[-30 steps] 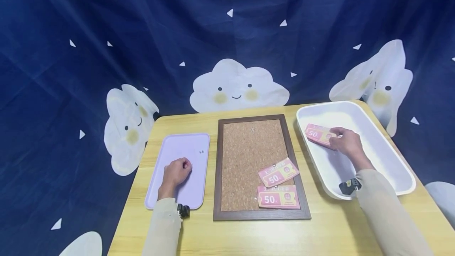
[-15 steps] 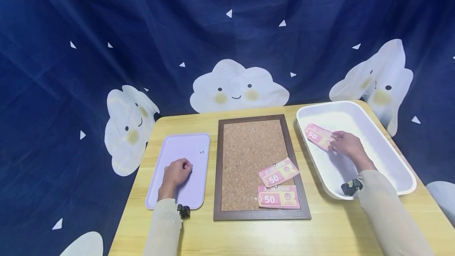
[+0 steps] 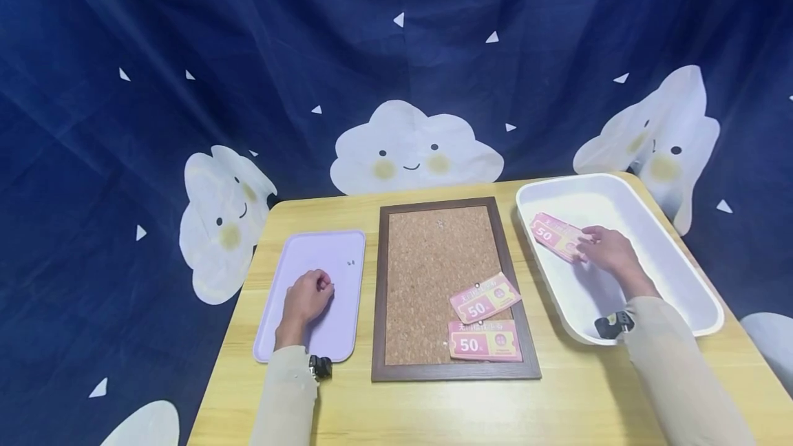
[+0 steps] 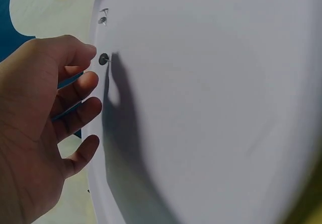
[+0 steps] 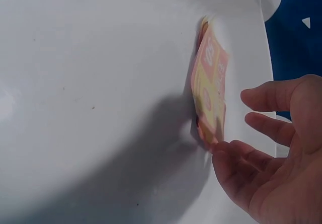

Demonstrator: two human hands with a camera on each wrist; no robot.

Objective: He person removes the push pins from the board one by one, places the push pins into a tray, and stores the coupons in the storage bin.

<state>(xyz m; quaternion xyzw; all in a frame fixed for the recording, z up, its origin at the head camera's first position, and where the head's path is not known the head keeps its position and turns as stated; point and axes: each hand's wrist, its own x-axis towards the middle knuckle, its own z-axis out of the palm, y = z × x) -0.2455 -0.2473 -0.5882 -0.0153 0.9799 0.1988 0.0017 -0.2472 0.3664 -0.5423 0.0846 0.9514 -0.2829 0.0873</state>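
Over the lilac tray [image 3: 291, 246], my left hand [image 3: 308, 300] hovers with loosely curled fingers. The left wrist view has a thumbtack [image 4: 103, 59] just beyond its thumb and index tips, apart from them, with two more tacks [image 4: 103, 16] farther up the tray. Inside the white basin [image 3: 675, 288], my right hand [image 3: 610, 253] is at the near end of a small stack of pink and yellow coupons [image 3: 554, 234]. In the right wrist view, its thumb and index finger stand apart from the coupons [image 5: 209, 83], while a lower fingertip touches or nearly touches their end.
Between tray and basin lies a brown-framed corkboard [image 3: 421, 281]. Two coupons are pinned at its lower right, an upper tilted one [image 3: 485, 298] and a lower straight one [image 3: 485, 341]. A few pins [image 3: 440, 224] show near its top. Behind the table [image 3: 434, 411] hangs a blue cloud-patterned curtain [image 3: 297, 40].
My right hand has shifted slightly right, and its fingers have loosened at the coupons' end. The coupon stack has turned a little in the basin. My left hand has stayed in place.
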